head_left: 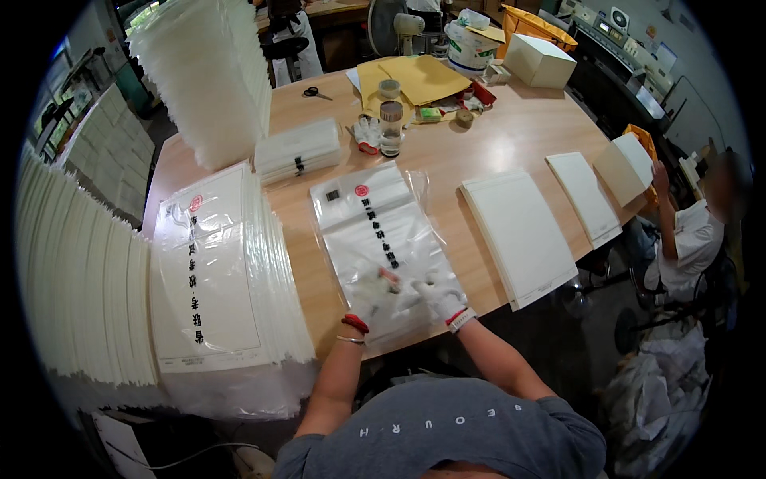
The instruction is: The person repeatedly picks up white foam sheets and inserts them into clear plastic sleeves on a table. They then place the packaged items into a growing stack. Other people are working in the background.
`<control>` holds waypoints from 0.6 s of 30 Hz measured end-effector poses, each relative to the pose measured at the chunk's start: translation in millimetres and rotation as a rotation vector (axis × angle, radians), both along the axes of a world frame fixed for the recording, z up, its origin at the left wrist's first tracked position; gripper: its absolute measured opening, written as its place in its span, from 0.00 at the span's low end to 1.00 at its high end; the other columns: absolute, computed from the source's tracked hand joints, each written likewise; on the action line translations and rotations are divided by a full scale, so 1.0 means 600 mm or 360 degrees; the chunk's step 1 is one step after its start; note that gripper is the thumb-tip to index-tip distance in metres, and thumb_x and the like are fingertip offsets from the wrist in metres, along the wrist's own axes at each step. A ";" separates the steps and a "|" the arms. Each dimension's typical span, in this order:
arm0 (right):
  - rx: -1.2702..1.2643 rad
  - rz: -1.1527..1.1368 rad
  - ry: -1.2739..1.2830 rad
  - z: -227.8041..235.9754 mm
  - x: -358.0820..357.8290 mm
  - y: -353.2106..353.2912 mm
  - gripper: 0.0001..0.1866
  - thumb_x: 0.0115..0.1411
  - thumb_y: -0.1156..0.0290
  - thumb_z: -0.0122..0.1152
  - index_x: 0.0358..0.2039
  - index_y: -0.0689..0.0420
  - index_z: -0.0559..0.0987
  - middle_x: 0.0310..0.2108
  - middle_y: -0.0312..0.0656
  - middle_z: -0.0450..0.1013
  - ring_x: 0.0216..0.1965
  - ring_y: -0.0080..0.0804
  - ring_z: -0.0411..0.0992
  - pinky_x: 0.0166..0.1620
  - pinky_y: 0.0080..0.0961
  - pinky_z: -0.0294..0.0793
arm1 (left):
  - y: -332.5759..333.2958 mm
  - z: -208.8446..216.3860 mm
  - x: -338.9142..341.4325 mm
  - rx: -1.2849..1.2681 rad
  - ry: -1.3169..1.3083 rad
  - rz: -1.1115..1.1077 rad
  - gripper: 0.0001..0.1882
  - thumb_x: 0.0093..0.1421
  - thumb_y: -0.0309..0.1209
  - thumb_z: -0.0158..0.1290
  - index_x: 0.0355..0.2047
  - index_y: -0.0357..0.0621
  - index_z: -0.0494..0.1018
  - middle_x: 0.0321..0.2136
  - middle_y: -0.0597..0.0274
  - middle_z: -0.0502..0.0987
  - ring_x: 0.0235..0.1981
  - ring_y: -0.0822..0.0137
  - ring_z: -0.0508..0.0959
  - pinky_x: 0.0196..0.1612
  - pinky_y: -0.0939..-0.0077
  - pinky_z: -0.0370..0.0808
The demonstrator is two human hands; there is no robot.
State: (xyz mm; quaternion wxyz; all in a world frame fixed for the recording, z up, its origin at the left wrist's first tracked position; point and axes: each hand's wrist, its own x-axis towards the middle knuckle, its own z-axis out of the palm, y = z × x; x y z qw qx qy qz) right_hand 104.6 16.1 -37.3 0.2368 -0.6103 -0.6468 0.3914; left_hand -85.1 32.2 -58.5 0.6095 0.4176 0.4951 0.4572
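Gloved fingers press flat on the near end of a clear plastic bag (pixel 375 239): the left hand (pixel 372 295) and right hand (pixel 437 297) lie side by side, gripping nothing. The bag rests mid-table on the wooden table (pixel 511 132), its near end at the table's edge. Bagged stacks (pixel 215 271) crowd the left; white sheets (pixel 519 235) lie right, bare wood between.

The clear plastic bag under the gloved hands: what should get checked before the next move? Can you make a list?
1. Clear bag lies flat on the table: ok.
2. Left hand on its near end: ok.
3. Right hand on its near end: ok.
4. Bag's near end open: cannot tell.
5. White sheets beside the bag, right: ok.
6. Packed stack apart, left: ok.
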 end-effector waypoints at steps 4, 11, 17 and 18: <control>0.0992 -0.0115 -0.0643 0.037 0.035 -0.012 0.16 0.49 0.63 0.57 0.35 0.60 0.73 0.33 0.50 0.69 0.34 0.48 0.68 0.41 0.38 0.67 | 0.037 0.086 -0.004 0.0258 0.0844 0.0394 0.06 0.57 0.29 0.46 0.27 0.38 0.64 0.20 0.60 0.72 0.21 0.66 0.73 0.24 0.72 0.70; 0.0200 0.0036 -0.0020 0.093 -0.061 0.043 0.15 0.53 0.72 0.51 0.43 0.56 0.72 0.36 0.49 0.69 0.38 0.44 0.68 0.44 0.33 0.67 | 0.035 0.231 0.049 0.1076 0.1198 0.0013 0.06 0.52 0.27 0.49 0.29 0.41 0.64 0.24 0.49 0.74 0.27 0.49 0.74 0.28 0.61 0.69; 0.0357 0.0772 0.0032 0.041 0.083 -0.070 0.16 0.51 0.73 0.50 0.43 0.57 0.73 0.39 0.51 0.70 0.41 0.47 0.68 0.47 0.35 0.66 | -0.018 0.217 0.054 0.1168 0.1472 -0.0031 0.25 0.50 0.27 0.53 0.50 0.43 0.63 0.30 0.51 0.73 0.29 0.51 0.74 0.31 0.63 0.70; 0.0608 0.0552 -0.0158 0.029 0.143 -0.092 0.17 0.49 0.75 0.51 0.42 0.57 0.73 0.39 0.52 0.69 0.42 0.48 0.67 0.47 0.36 0.66 | -0.033 0.224 0.056 0.1272 0.1544 0.0034 0.26 0.49 0.27 0.54 0.50 0.43 0.62 0.31 0.52 0.73 0.30 0.52 0.74 0.32 0.63 0.70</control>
